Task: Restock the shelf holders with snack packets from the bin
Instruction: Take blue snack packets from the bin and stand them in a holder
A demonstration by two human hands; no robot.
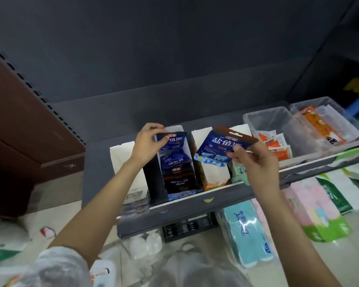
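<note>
- Head view gives us two hands at work: our left hand (148, 141) pinches one blue snack packet (170, 139) at its top edge, over the middle white holder (175, 162); our right hand (255, 156) pinches a second blue packet (220, 148), held tilted above the next holder (214, 172).
- We count at least three more blue packets (175, 162) stacked in that middle holder, though blur makes the exact number uncertain.
- We see four white cardboard holders in a row on the shelf (195, 206); the leftmost one (129, 162) sits partly behind our left forearm.
- Two clear plastic bins stand at the right: the near bin (278, 125) holds several orange-and-white sachets (276, 143), the far bin (327, 112) holds orange and pale packets.
- The shelf is dark grey metal with a dark back panel (174, 59); below it lie tissue packs (249, 230) in teal, pink and green.
</note>
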